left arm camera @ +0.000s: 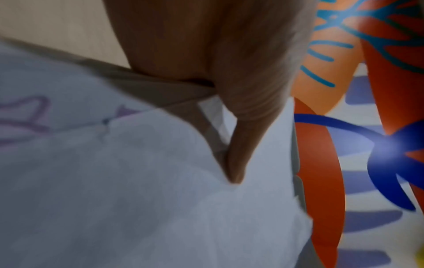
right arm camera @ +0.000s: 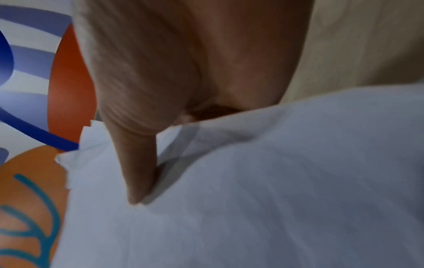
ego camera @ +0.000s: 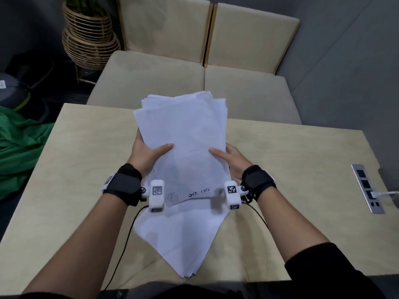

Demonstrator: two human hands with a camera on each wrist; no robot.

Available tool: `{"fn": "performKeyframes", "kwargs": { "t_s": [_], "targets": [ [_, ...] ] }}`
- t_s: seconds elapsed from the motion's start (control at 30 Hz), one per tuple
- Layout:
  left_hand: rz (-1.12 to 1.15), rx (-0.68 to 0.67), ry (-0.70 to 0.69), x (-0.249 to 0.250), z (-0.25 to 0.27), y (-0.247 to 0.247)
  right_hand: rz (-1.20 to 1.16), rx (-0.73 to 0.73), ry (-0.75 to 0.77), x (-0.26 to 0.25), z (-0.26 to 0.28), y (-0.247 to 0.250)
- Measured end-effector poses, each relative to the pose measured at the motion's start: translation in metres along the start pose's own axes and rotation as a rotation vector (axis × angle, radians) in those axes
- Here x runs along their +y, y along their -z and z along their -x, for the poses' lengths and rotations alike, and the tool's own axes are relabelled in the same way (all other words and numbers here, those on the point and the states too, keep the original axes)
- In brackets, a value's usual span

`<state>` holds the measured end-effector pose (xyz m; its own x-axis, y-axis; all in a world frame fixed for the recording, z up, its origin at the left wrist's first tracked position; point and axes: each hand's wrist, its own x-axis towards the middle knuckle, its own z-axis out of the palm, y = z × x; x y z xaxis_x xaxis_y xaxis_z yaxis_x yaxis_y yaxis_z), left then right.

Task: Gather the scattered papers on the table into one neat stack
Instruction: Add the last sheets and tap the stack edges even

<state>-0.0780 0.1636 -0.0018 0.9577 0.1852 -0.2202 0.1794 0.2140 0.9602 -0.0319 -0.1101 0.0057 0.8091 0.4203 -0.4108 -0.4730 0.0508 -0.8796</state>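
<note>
In the head view, the left hand [ego camera: 146, 154] and the right hand [ego camera: 232, 161] clasp a sheaf of white papers [ego camera: 183, 130] from either side, each thumb lying across the top sheet and the fingers tucked behind. The sheaf is lifted and tilted, with its far end over the far edge of the pale wooden table [ego camera: 291, 165] and its edges uneven. More sheets [ego camera: 179, 234] lie flat on the table near the person, between the forearms, one bearing handwriting. A power strip [ego camera: 368, 188] is set into the table at the right. Beige seat cushions [ego camera: 151, 74] stand beyond the table, a wicker basket [ego camera: 88, 37] at far left.

The left wrist view is blurred: the thumb [left arm camera: 238, 145] presses on white paper [left arm camera: 137, 199], with a bright orange and blue pattern [left arm camera: 321, 163] at the right.

In the right wrist view the thumb [right arm camera: 137, 163] presses on the paper [right arm camera: 275, 199], whose sheet edges fan unevenly at the left.
</note>
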Motion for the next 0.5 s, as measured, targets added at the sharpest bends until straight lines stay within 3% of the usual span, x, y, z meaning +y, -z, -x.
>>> {"fn": "performKeyframes", "kwargs": {
  "t_s": [0.13,0.2,0.33,0.4,0.5],
  "targets": [
    [0.061,0.000,0.164,0.003,0.006,-0.010,0.116,0.073,0.061,-0.008,0.011,-0.001],
    [0.068,0.002,0.139,0.001,0.012,-0.010,0.168,0.075,0.078,-0.010,0.016,0.002],
    [0.009,-0.025,0.048,0.008,0.020,-0.013,0.399,-0.102,-0.084,-0.014,0.021,0.015],
    [-0.001,-0.004,0.015,0.011,0.020,-0.018,0.468,-0.099,-0.086,-0.012,0.019,0.015],
    [0.073,0.069,0.042,0.010,0.016,-0.018,0.345,-0.053,-0.041,-0.012,0.021,0.010]
  ]
}}
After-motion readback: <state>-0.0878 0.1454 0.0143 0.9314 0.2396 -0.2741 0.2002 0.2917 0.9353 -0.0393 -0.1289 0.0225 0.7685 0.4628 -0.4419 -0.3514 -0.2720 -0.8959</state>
